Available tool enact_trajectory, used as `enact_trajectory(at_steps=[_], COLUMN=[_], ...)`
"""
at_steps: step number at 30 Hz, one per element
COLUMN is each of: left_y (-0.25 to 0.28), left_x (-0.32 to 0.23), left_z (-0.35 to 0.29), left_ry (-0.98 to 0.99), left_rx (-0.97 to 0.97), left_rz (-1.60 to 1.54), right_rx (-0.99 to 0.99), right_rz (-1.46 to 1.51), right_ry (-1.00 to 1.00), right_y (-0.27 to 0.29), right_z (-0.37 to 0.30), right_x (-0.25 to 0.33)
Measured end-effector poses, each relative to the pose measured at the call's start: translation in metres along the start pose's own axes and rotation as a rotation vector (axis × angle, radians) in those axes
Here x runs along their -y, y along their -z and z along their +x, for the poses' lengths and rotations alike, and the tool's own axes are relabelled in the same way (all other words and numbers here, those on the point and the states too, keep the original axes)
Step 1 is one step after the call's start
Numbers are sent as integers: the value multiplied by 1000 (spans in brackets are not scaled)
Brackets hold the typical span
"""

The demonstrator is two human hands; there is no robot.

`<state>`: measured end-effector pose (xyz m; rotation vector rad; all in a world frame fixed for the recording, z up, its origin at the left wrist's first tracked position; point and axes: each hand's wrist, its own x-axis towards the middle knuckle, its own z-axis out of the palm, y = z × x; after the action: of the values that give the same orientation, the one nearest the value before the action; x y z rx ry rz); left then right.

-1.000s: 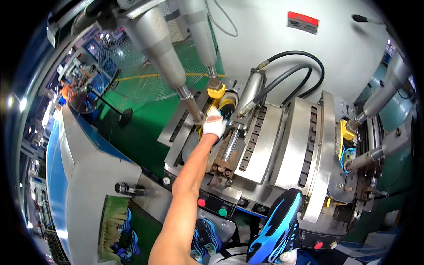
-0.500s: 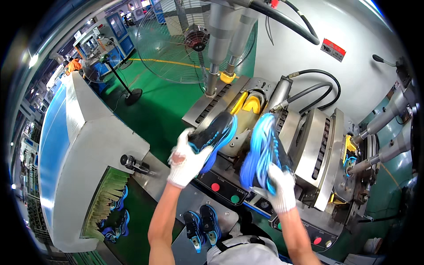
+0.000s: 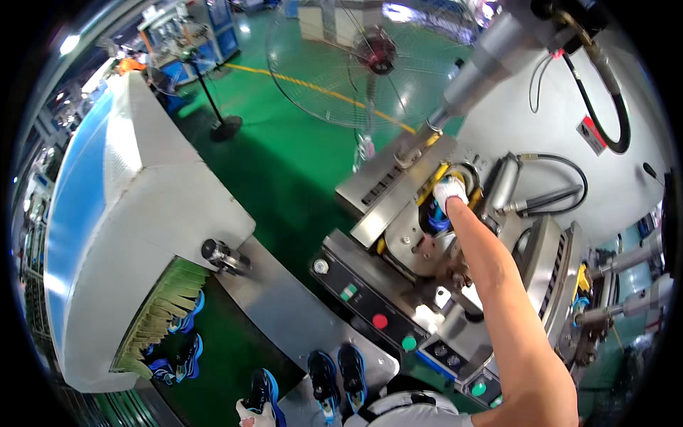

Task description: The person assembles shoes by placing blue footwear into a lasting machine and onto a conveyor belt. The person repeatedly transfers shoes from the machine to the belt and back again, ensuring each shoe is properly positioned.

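So the right hand (image 3: 449,191), in a white glove, is stretched way out to the far side, pressed down on a blue shoe (image 3: 435,217) sitting in the yellow-edged cradle (image 3: 442,178) of the steel press machine (image 3: 398,213). The fingers look curled close over the shoe's top, but I can't tell whether they actually grip it or just push on it. The left hand (image 3: 250,416) is down at the near edge, also gloved, fingers wrapped around another blue shoe (image 3: 265,395). Just right of it a pair of dark blue shoes (image 3: 338,376) sits on the metal bench (image 3: 284,306). More blue shoes (image 3: 181,349) lie on the left by the brush curtain (image 3: 160,313) of the white tunnel (image 3: 128,213). A floor fan (image 3: 370,64) stands far off on the green floor (image 3: 284,164).
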<state>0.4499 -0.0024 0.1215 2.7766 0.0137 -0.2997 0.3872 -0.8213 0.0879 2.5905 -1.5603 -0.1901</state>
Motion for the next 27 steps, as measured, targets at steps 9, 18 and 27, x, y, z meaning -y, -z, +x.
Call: enact_trajectory(at_steps=[9, 18, 27], left_y=[-113, -146, -102], left_x=[41, 71, 67], left_z=[-76, -65, -69], left_ry=[246, 246, 339], left_rx=[-97, 34, 236], left_rz=[-227, -336, -425], right_rx=[-43, -10, -380], right_rz=[96, 566, 1061], right_ry=[-138, -131, 382], right_y=[4, 8, 103], right_z=[-44, -25, -388], right_x=[30, -19, 94])
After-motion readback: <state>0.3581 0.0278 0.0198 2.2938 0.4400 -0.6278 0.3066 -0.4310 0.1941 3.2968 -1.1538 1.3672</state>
